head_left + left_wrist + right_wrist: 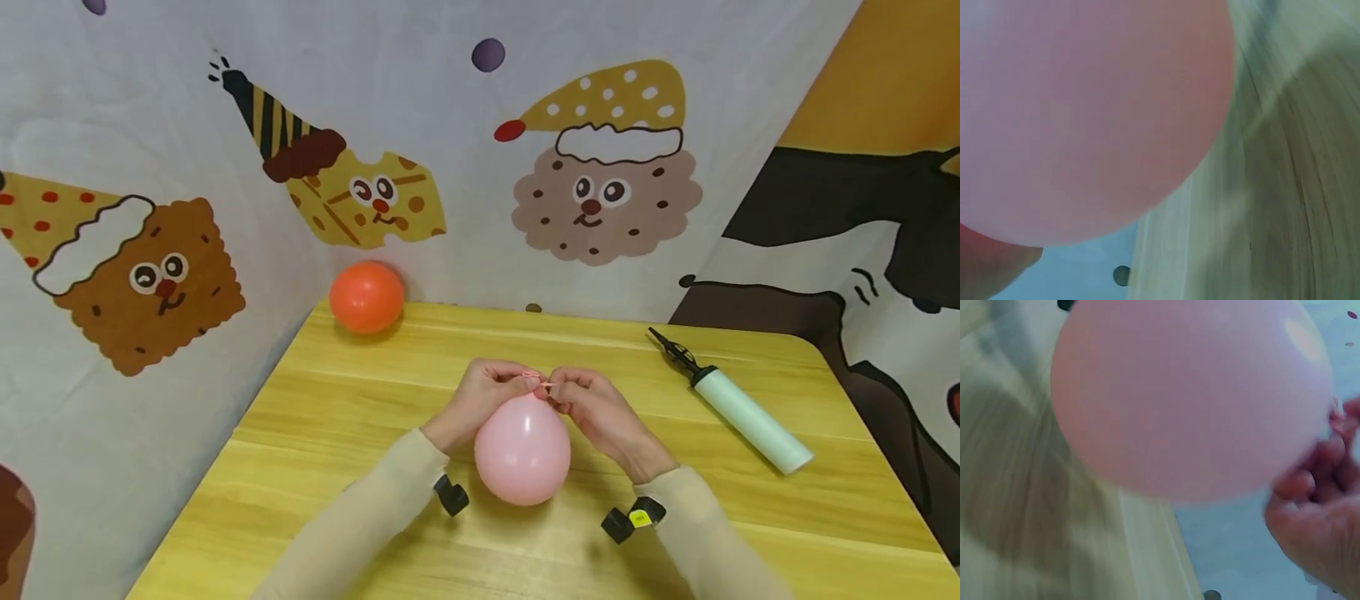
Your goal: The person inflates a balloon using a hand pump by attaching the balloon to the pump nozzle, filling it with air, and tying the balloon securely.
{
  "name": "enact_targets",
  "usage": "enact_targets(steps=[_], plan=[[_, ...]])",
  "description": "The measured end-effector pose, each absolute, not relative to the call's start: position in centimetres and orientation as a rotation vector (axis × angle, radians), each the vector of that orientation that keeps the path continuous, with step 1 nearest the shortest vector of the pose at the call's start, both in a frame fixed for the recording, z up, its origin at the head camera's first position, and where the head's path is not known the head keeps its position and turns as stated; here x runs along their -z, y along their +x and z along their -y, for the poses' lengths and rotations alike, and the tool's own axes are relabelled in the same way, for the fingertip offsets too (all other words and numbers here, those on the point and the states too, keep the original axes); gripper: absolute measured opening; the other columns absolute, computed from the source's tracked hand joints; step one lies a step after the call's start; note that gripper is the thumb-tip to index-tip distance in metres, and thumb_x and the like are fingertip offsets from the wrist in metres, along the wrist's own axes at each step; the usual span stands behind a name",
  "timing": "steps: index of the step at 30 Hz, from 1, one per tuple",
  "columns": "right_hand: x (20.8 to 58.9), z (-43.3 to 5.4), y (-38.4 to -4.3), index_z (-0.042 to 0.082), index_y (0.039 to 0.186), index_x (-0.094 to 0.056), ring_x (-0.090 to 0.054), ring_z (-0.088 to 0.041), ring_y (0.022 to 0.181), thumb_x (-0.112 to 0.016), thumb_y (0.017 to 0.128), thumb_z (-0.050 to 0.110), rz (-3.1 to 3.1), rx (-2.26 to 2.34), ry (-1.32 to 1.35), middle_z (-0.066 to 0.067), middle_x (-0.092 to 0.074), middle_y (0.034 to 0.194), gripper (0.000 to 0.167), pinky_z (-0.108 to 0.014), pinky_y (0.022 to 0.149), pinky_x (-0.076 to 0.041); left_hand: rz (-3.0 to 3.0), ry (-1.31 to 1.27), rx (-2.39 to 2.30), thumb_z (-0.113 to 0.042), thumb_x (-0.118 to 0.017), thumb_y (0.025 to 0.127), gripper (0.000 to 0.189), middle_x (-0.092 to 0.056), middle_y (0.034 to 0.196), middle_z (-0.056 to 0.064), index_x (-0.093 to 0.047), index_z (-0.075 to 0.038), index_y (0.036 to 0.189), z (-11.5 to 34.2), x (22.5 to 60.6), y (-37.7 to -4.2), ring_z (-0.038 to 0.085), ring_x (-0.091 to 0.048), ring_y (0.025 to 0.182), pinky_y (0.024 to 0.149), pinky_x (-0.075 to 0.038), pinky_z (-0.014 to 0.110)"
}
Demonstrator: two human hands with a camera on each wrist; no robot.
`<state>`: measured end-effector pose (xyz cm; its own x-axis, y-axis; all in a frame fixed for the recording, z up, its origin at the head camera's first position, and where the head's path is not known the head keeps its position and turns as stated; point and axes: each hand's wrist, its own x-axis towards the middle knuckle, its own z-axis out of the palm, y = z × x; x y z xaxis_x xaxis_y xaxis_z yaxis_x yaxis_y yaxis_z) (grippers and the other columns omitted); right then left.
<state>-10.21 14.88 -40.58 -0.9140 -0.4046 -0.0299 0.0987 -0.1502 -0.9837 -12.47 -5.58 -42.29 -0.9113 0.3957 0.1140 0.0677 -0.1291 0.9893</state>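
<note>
A round, inflated pink balloon (522, 454) is at the middle of the table, its neck pointing toward the far side. At the neck my left hand (486, 398) pinches the pink rubber between thumb and fingers. My right hand (600, 412) meets it from the other side and pinches a thin stretched bit of the neck. Most of the left wrist view is filled by the balloon (1091, 119), with a part of a finger (994, 262) at the lower left. In the right wrist view the curled fingers of the right hand (1319, 512) are beside the balloon's neck end.
An orange-red balloon (367, 297) rests at the table's far left corner. To the right lies a pale green hand pump (752, 421) with a black nozzle. A cartoon-printed cloth (465, 100) hangs behind the wooden table (315, 417).
</note>
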Motion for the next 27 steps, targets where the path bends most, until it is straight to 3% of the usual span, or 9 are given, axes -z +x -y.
enact_targets(steps=[3,10,13,18,21,24,27], plan=[[40.2,-14.9,-10.4,0.003,0.086,-0.056,-0.051,-0.015,0.091,-0.052,0.098,0.002,-1.823,2.046,-0.414,-0.001,-0.059,0.091,0.012,-0.030,0.084,-0.043,-1.816,0.460,-2.171,-0.006,-0.067,0.099,0.024,-0.078,0.100,0.010,-0.071,0.012,0.115,6.0,42.2,-12.6,0.015,-0.073,0.094,0.087,-0.060,0.036],[39.7,-13.7,-10.9,0.001,0.085,-0.059,-0.071,-0.020,0.089,-0.062,0.095,0.001,-2.060,2.127,-0.168,-0.010,-0.064,0.093,0.011,-0.034,0.079,-0.062,-1.687,0.488,-2.234,-0.007,-0.067,0.100,0.025,-0.079,0.096,0.005,-0.072,0.012,0.116,6.1,42.4,-12.4,0.017,-0.074,0.099,0.090,-0.059,0.037],[39.8,-13.4,-11.1,0.000,0.085,-0.061,-0.070,-0.020,0.082,-0.067,0.093,0.000,-2.304,2.132,-0.170,-0.011,-0.061,0.090,0.010,-0.034,0.073,-0.063,-1.686,0.501,-2.272,-0.008,-0.069,0.100,0.024,-0.079,0.098,0.007,-0.072,0.011,0.114,5.8,42.6,-12.5,0.019,-0.074,0.100,0.091,-0.059,0.038],[41.2,-13.6,-11.0,0.005,0.081,-0.064,-0.062,-0.017,0.076,-0.076,0.085,-0.005,-2.994,1.882,-0.620,-0.006,-0.059,0.085,0.016,-0.027,0.065,-0.062,-1.656,0.386,-2.292,-0.005,-0.066,0.101,0.021,-0.078,0.101,0.007,-0.073,0.011,0.113,5.5,42.9,-12.5,0.018,-0.074,0.103,0.091,-0.059,0.033],[42.2,-13.9,-10.8,0.007,0.081,-0.066,-0.062,-0.018,0.075,-0.080,0.081,-0.006,-3.252,1.721,-0.911,-0.005,-0.058,0.085,0.019,-0.026,0.063,-0.061,-1.575,0.261,-2.269,-0.006,-0.065,0.102,0.015,-0.078,0.105,0.006,-0.078,0.000,0.107,5.3,43.2,-12.4,0.017,-0.073,0.105,0.090,-0.058,0.031],[43.0,-14.3,-10.6,0.008,0.082,-0.068,-0.064,-0.018,0.073,-0.082,0.081,-0.001,-3.346,1.639,-1.035,-0.003,-0.059,0.085,0.017,-0.027,0.061,-0.059,-1.506,0.149,-2.234,-0.008,-0.067,0.101,0.013,-0.078,0.106,0.005,-0.080,-0.011,0.099,4.9,43.5,-12.5,0.016,-0.073,0.105,0.088,-0.058,0.029],[43.4,-14.5,-10.6,0.008,0.083,-0.069,-0.064,-0.018,0.071,-0.081,0.084,0.005,-3.392,1.590,-1.101,-0.003,-0.060,0.084,0.013,-0.026,0.059,-0.057,-1.490,0.080,-2.203,-0.009,-0.069,0.100,0.010,-0.077,0.105,0.005,-0.077,-0.013,0.095,4.6,43.8,-12.5,0.015,-0.072,0.103,0.086,-0.058,0.028]])
